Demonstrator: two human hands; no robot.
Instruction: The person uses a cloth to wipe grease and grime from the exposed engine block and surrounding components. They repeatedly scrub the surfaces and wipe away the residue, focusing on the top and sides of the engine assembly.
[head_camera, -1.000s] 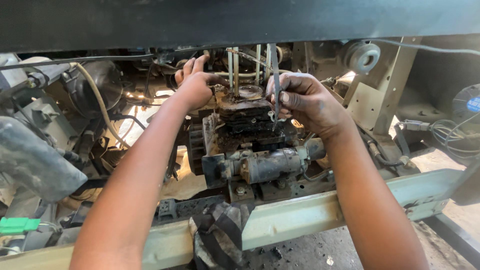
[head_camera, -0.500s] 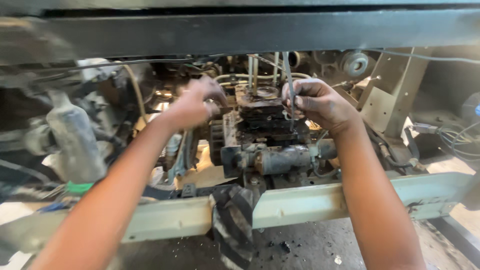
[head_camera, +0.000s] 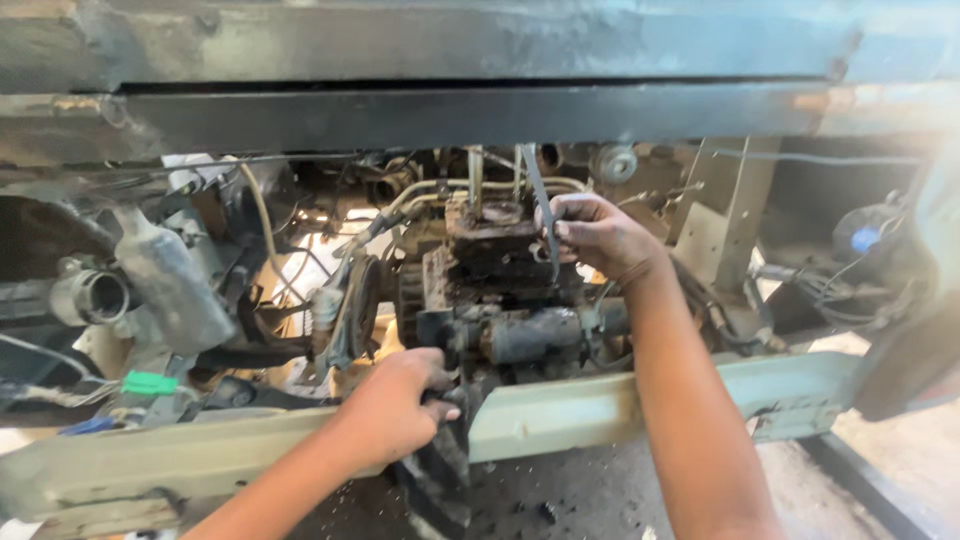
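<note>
Two hands are on the machinery at the centre of the frame. Your right hand (head_camera: 598, 236), just right of centre in the upper half, is clenched around a thin flat grey metal tool (head_camera: 541, 205) that stands nearly upright, its lower end against the side of the grimy, rust-brown engine block (head_camera: 495, 262). Your left hand (head_camera: 398, 408), lower and left of centre, is closed on a dark, greasy metal part (head_camera: 447, 400) at the foot of that block; its fingers wrap the part, and exactly what it is cannot be told under the dirt.

Just below your right hand, a grey cylindrical unit (head_camera: 535, 335) lies on its side against the block. Above the block, several pale metal pipes (head_camera: 470, 185) rise and curve towards the upper centre. Across the lower part of the frame runs a pale green, chipped steel frame rail (head_camera: 620, 405), passing under both forearms. A long dark steel beam (head_camera: 480, 110) spans the whole top of the frame.

At the left, a grey plastic bottle-shaped container (head_camera: 175, 285) leans among hoses, with a short grey metal pipe end (head_camera: 92, 297) beside it and a small green tag (head_camera: 150, 383) below. At the far right a tangle of wires with a blue connector (head_camera: 864, 240) sits in shadow.
</note>
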